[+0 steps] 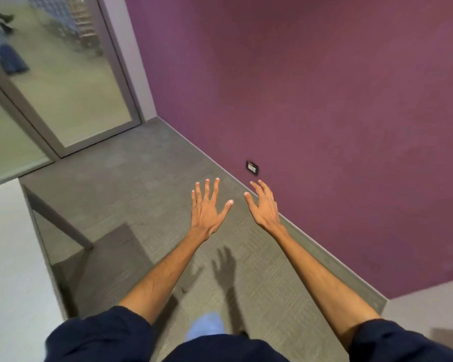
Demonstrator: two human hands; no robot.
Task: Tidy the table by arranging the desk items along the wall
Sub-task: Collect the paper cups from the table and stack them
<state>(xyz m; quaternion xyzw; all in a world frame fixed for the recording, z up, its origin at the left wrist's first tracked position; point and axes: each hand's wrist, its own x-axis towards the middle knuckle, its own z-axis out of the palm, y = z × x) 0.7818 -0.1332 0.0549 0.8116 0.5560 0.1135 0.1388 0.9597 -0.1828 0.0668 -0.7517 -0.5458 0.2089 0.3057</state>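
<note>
My left hand [207, 207] is stretched out in front of me over the grey carpet, fingers spread, holding nothing. My right hand [263, 205] hangs beside it, close to the purple wall [324, 100], fingers apart and empty too. No desk items show in the head view. A white table [8, 257] fills the left edge, with only its bare top and a grey leg [60, 220] visible.
A black wall socket [252, 167] sits low on the purple wall just beyond my right hand. A glass door with a grey frame [63, 87] stands at the back left. Grey carpet [131, 184] runs between table and wall. Another white surface [429, 314] shows at the lower right.
</note>
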